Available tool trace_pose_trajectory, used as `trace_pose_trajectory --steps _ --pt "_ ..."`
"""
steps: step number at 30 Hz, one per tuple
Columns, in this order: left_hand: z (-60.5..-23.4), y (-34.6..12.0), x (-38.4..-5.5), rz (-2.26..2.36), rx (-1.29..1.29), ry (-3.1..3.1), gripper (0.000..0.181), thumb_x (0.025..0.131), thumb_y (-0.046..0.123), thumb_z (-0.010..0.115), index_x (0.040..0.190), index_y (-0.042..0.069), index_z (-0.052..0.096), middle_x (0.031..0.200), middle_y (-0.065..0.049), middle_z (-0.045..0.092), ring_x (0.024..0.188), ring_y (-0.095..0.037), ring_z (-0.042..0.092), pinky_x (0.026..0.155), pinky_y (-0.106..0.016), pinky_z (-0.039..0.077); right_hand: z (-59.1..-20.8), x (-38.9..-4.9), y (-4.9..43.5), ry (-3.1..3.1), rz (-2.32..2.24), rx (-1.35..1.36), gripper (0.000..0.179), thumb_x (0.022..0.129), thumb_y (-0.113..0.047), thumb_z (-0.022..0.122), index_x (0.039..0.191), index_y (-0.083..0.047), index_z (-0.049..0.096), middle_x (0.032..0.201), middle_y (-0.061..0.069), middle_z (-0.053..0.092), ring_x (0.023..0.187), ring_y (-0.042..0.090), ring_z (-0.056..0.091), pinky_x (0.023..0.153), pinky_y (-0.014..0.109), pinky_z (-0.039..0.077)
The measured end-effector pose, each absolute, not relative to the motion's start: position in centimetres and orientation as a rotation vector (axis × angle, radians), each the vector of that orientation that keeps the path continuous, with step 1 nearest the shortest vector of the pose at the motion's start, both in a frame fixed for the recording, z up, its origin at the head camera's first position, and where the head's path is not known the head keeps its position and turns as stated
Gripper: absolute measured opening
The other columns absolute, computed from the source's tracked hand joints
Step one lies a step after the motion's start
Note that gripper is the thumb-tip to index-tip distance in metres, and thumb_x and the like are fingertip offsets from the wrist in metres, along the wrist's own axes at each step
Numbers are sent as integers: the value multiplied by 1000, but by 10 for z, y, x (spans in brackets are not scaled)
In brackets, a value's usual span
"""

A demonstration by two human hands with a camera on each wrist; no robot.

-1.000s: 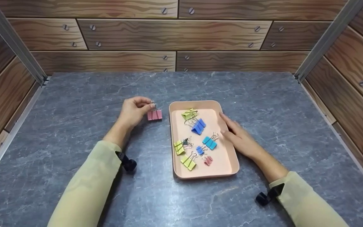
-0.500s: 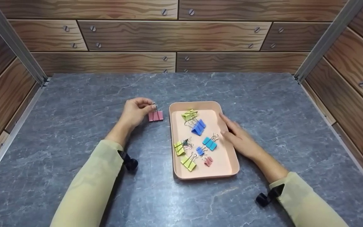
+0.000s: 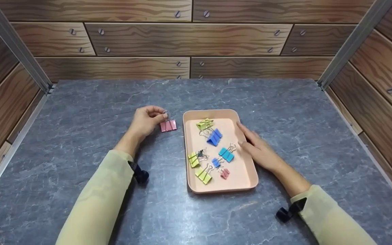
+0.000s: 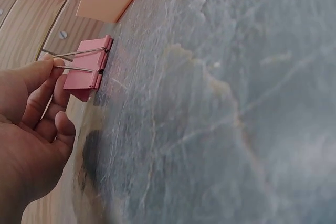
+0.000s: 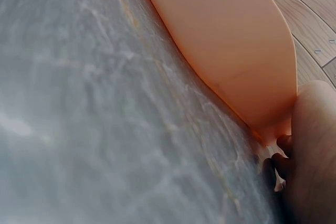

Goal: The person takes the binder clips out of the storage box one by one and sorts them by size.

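A pink binder clip (image 3: 168,126) stands on the table just left of a peach tray (image 3: 239,178). My left hand (image 3: 142,121) pinches its wire handles between thumb and fingertips. In the left wrist view the folded edge of the clip (image 4: 86,69) faces the tabletop, touching it or very near. On the tray's right side, my right hand (image 3: 263,152) holds the wall, thumb over the rim and other fingers outside. The right wrist view shows some fingers (image 5: 283,156) bent near the outer wall, partly hidden.
In the tray lie several binder clips: yellow-green (image 3: 203,175), large blue (image 3: 214,137), light blue (image 3: 226,154), small blue (image 3: 215,162), small red-pink (image 3: 225,173) and a small dark one (image 3: 200,153). Wood-patterned panels (image 3: 189,39) surround the grey marbled table (image 3: 107,98).
The left hand and pink binder clip have shifted slightly right, and the clip's face has tilted a little. The right hand and tray have stayed put.
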State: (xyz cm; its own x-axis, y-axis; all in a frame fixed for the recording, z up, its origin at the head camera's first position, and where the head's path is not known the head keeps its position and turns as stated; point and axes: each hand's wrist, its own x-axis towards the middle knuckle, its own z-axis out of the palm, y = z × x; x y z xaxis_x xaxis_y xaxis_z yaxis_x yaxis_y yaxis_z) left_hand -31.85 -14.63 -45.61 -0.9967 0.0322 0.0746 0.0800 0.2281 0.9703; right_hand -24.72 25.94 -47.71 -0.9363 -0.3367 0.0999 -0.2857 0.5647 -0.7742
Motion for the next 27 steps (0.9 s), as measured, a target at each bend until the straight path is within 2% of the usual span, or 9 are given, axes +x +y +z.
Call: trace_pose_trajectory --steps 3,7,11,18,22,27 --pt "-454 -147 -317 -1901 -107 -2439 16 97 3 76 111 -4 75 95 -7 76 83 -13 68 73 -26 54 -478 -247 260 2728 -1322 -540 64 110 -31 56 169 -26 32 171 14 32 155 37 29 125 61 20" --pt "-448 -150 -314 -1875 -103 -2405 23 97 4 77 117 -7 74 106 -15 76 90 -15 67 77 -22 55 -479 -248 260 2736 -1306 -539 63 110 -33 55 169 -27 31 171 13 31 156 39 27 125 62 18" --pt "-432 -154 -310 -1812 -127 -2400 27 99 8 76 121 -7 72 116 -18 74 100 -20 68 85 -24 56 -478 -248 260 2732 -1306 -535 64 110 -33 55 169 -28 31 171 15 31 156 39 27 125 62 18" --pt "-397 -151 -302 -1712 -239 -2439 27 101 14 75 126 3 73 121 -11 74 109 -21 68 94 -32 56 -474 -247 261 2741 -1281 -514 64 110 -32 55 169 -29 30 172 15 30 156 42 25 125 65 18" --pt "-385 -144 -297 -1711 -322 -2459 26 102 17 75 126 7 73 121 -6 74 109 -19 67 94 -35 56 -474 -247 261 2749 -1265 -504 63 110 -33 53 169 -29 30 172 14 30 157 45 22 125 67 15" --pt "-379 -133 -296 -1722 -432 -2465 25 101 17 76 124 7 74 118 -6 75 106 -21 69 92 -35 57 -476 -247 259 2727 -1298 -510 63 111 -34 53 169 -30 29 173 9 29 158 41 22 126 63 14"
